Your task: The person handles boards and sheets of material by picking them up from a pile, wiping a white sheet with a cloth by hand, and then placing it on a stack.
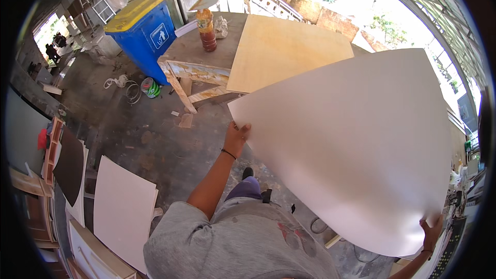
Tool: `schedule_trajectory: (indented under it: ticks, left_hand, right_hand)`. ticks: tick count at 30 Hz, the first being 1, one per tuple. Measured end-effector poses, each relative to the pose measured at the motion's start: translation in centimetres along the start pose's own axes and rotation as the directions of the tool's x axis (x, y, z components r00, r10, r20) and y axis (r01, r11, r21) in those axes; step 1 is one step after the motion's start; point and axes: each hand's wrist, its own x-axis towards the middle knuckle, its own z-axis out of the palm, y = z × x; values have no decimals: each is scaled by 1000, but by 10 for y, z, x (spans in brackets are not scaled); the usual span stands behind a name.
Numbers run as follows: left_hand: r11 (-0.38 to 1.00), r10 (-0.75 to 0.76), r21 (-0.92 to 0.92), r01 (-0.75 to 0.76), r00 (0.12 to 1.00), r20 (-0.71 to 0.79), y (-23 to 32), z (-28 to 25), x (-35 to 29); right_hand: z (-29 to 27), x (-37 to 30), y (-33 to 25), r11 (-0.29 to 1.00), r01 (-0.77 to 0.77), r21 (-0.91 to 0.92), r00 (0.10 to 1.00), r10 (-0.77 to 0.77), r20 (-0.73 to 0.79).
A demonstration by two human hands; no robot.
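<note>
A large white sheet (pixel 356 139), thin and slightly bowed, spans the space in front of me. My left hand (pixel 238 137) grips its left edge near the corner, thumb on top and the other fingers hidden beneath. At the lower right, my right hand (pixel 430 231) is closed on the opposite end, its fingers partly out of sight. Beyond the sheet, a pale yellow wooden board (pixel 287 51) lies on a workbench (pixel 226 33); the white sheet hides part of the board's near right side.
Left of the bench stands a blue bin (pixel 139 39) with a yellow lid. A bottle of reddish-brown liquid (pixel 206 33) sits on the bench. A green can (pixel 150 88) and coiled cord (pixel 133 93) lie on the floor. White panels (pixel 121 206) lean at lower left. Far off are people.
</note>
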Motion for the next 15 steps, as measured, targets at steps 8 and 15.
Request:
schedule_trajectory:
  ticks: [8,15]
  left_hand:
    - [968,-71,-242,67,997,-6,-24,-7,58]
    - [958,-88,-276,74,995,-39,-29,1,104]
  right_hand:
    - [-27,121,-121,990,139,-2,901,-126,415]
    - [-24,205,-148,992,103,-67,919,-69,389]
